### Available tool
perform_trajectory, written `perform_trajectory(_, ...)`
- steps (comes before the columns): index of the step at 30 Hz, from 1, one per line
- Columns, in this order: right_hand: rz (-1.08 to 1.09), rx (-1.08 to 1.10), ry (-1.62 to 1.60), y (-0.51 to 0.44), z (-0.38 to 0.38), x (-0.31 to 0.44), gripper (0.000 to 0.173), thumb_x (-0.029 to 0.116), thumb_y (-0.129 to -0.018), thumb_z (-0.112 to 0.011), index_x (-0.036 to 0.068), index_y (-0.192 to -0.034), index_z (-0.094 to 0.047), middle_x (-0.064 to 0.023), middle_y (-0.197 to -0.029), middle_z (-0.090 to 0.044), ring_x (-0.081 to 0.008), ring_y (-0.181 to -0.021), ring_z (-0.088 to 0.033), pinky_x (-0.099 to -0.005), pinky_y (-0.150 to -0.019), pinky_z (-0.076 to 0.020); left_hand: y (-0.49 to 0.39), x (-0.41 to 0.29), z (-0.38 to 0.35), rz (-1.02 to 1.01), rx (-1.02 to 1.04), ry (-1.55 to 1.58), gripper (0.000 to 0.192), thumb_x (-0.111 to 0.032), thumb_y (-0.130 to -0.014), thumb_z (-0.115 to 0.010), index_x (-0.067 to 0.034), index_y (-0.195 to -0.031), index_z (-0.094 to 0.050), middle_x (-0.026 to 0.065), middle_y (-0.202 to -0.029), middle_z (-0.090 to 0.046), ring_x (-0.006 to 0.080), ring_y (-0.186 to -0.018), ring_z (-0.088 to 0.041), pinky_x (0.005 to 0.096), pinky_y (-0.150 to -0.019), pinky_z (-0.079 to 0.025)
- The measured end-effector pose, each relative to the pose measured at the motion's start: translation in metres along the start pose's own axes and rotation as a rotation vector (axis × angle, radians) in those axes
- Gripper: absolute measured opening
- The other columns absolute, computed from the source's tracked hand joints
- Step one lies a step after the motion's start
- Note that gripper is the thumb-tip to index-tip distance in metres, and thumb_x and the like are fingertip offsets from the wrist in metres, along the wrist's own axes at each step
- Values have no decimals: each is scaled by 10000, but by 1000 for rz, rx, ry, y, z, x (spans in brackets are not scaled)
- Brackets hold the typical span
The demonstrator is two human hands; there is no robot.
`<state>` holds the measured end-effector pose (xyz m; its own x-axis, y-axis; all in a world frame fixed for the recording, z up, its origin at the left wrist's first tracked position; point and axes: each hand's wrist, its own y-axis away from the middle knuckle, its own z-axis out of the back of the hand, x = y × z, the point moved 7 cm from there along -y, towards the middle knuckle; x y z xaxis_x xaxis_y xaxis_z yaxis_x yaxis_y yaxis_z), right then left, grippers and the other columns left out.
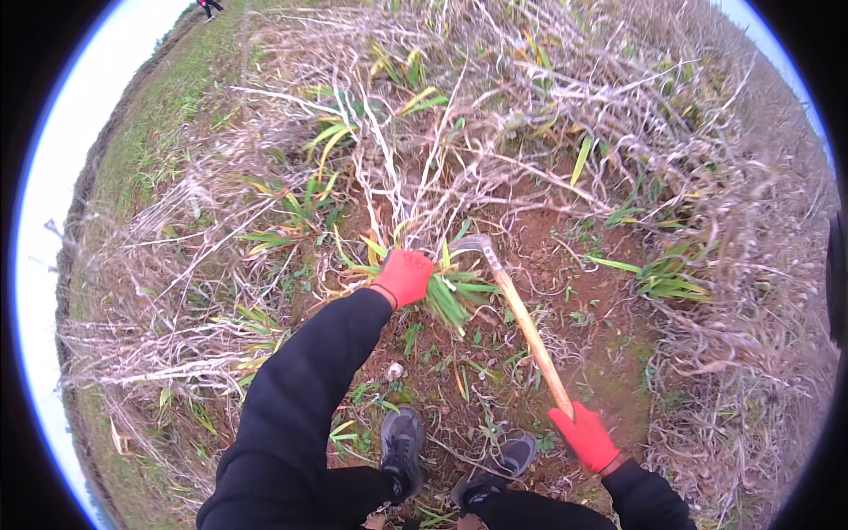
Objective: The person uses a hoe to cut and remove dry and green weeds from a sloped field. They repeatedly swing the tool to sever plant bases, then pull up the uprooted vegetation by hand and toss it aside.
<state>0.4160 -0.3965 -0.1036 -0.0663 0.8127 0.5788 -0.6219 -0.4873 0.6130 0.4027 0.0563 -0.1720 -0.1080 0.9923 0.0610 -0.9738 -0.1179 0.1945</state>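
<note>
In a red glove, my left hand (pixel 405 278) is closed around a clump of long green leaves (pixel 454 298), whose ends spread out to the right of the fist. Dry pale stalks (pixel 391 165) rise just beyond that hand. My right hand (pixel 584 434), also gloved in red, grips the lower end of the wooden handle of a sickle (pixel 533 338). Its curved metal blade (pixel 474 243) lies close to the right of my left fist, with the tip partly hidden among leaves and stalks. I cannot tell whether the blade touches the clump.
Tangled dry stems (pixel 596 93) cover the ground ahead and to both sides. Another green leafy plant (pixel 672 278) grows on the right. Reddish-brown soil (pixel 550 245) shows between plants. My shoes (pixel 402 440) stand on the soil. Far off at upper left is a person (pixel 209 8).
</note>
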Motion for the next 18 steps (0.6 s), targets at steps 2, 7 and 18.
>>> perform_trajectory(2,57,-116,-35,38,10,-8,482,468,-969,-702,-8,-977,-631,-247,-736,-663,-449,-713,-675,-501,-622,-485,47,-9,33,-3,-56,33,143,-198,-758,-680,-105,-852,-735,110,-848,-720,307,-830,-731,446,-695,-531)
perform_trajectory(7,72,-399,-185,121,-20,-71,454,432,-974,-716,-9,-923,-622,-178,-726,-635,-262,-651,-611,-431,-638,-477,222,-1,68,61,-79,130,149,-233,-757,-685,-135,-843,-758,101,-860,-744,311,-822,-740,456,-720,-553)
perform_trajectory(18,357,-103,-852,204,-117,-241,478,303,-1101,-466,15,-1483,-463,-120,-1443,-586,-251,-1276,-582,-392,-1105,-448,692,62,5,616,-46,20,266,-382,-880,-616,-168,-962,-751,95,-924,-750,321,-923,-710,456,-826,-565)
